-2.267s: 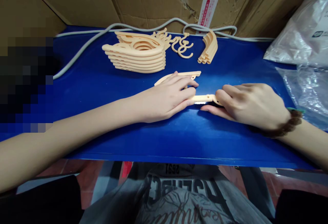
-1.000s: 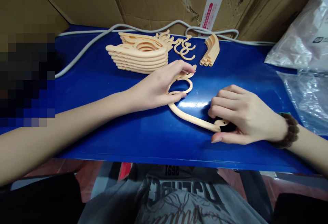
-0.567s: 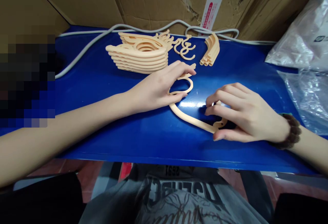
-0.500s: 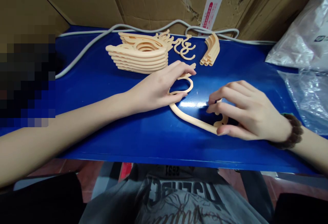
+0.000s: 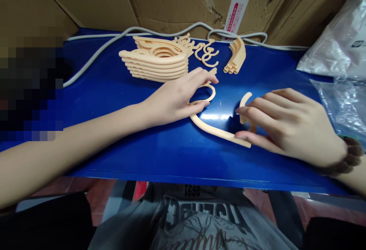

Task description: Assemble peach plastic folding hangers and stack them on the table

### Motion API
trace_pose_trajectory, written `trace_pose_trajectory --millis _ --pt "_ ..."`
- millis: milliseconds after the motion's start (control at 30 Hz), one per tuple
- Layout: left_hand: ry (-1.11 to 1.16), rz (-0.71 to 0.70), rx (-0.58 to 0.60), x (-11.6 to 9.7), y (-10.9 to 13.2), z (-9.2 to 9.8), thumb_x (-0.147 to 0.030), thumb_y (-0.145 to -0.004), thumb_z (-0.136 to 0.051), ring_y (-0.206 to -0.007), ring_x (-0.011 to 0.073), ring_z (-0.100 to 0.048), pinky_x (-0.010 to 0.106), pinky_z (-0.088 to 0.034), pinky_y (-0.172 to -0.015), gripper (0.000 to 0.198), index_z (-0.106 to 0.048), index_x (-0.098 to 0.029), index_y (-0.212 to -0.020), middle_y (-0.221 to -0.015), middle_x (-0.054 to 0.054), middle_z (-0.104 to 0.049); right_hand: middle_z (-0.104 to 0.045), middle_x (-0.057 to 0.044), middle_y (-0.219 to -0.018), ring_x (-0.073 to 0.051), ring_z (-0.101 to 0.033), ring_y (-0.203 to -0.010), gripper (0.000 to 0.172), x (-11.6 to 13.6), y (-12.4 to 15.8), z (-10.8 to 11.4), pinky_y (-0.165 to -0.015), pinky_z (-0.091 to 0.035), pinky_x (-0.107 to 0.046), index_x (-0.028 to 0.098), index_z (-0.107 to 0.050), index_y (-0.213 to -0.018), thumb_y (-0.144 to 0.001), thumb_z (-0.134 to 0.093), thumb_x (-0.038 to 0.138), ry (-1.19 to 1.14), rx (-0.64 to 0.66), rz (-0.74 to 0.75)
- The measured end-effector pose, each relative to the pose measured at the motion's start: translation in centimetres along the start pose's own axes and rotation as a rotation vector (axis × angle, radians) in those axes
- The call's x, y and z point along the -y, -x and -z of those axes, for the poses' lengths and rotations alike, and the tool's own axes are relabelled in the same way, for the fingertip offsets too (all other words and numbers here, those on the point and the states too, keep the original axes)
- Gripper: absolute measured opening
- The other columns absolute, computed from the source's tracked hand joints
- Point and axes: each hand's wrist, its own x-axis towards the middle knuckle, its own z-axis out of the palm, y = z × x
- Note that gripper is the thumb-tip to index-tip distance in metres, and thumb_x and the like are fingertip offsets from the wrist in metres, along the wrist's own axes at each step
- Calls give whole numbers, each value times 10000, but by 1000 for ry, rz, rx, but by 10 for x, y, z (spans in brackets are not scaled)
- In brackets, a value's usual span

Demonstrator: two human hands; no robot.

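A peach plastic hanger body point(image 5: 213, 129) lies on the blue table point(image 5: 160, 154) between my hands. My left hand point(image 5: 183, 95) pinches its looped end between thumb and fingers. At the other end my right hand point(image 5: 288, 126) grips a small curved peach hook piece point(image 5: 244, 103) with fingertips and thumb, and that piece stands up against the hanger's tip. A beaded bracelet point(image 5: 350, 158) circles my right wrist.
At the back stand a stack of finished peach hangers point(image 5: 156, 61), loose hooks point(image 5: 204, 53) and a bundle of curved strips point(image 5: 236, 55). A grey cable point(image 5: 100, 49) runs along the back edge. Cardboard boxes point(image 5: 171, 2) rise behind; clear plastic bags point(image 5: 340, 51) lie right.
My right hand turned the hanger's end and raised the small hook piece so that it stands up near the fingertips. My left hand has kept its grip on the loop.
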Motion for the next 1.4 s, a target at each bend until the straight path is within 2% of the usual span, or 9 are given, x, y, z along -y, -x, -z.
trace_pose_trajectory --millis 133,200,333,667,1000,1200,1400 --pt "-20 16 14 0 0 -1 -221 -992 -592 -1293 281 -628 449 -530 -1107 384 -527 -198 -1370 -1373 119 -640 -704 -110 -934 -243 -619 -842 559 8 -1 -3 -795 -447 -378 144 -679 -1001 -1031 -454 654 -72 -10 36" --pt "-32 20 18 0 0 -2 -218 -990 -590 -1279 277 -634 443 -536 -1091 381 -528 -189 -1365 -1365 117 -642 -706 -114 -954 -255 -619 -870 575 10 -1 -4 -827 -454 -391 133 -687 -1023 -1025 -461 662 -106 -16 71" --pt "-54 35 23 1 1 -3 -245 -998 -580 -1278 276 -634 432 -539 -1074 361 -537 -186 -1351 -1361 113 -645 -700 -112 -982 -249 -604 -870 499 11 -2 -3 -844 -455 -395 124 -690 -1058 -1050 -479 576 -197 -13 134" --pt "-51 69 69 -2 0 -1 -306 -1019 -545 -1256 278 -632 416 -538 -1039 335 -550 -189 -1333 -1330 108 -655 -723 -127 -1092 -246 -622 -940 283 10 -4 -5 -802 -461 -383 109 -672 -1165 -1012 -530 301 -404 26 139" --pt "7 34 65 -1 -2 -5 -255 -1065 -434 -1201 266 -629 409 -508 -1048 299 -582 -135 -1294 -1286 139 -664 -735 -128 -1252 -251 -670 -1048 301 3 -1 -12 -826 -506 -388 126 -644 -1231 -959 -526 176 -433 43 74" --pt "18 48 37 1 -3 -7 -209 -1074 -371 -1236 258 -627 426 -500 -1081 306 -595 -145 -1272 -1318 142 -668 -733 -124 -1253 -258 -668 -1058 355 -2 -1 -14 -869 -524 -396 139 -632 -1284 -943 -535 132 -441 42 55" --pt "57 38 22 5 -1 -8 -121 -1035 -366 -1243 224 -639 387 -518 -1076 351 -583 -153 -1309 -1325 128 -668 -729 -128 -1205 -266 -658 -1052 365 -4 0 -16 -891 -536 -407 133 -624 -1285 -931 -540 110 -451 32 56"
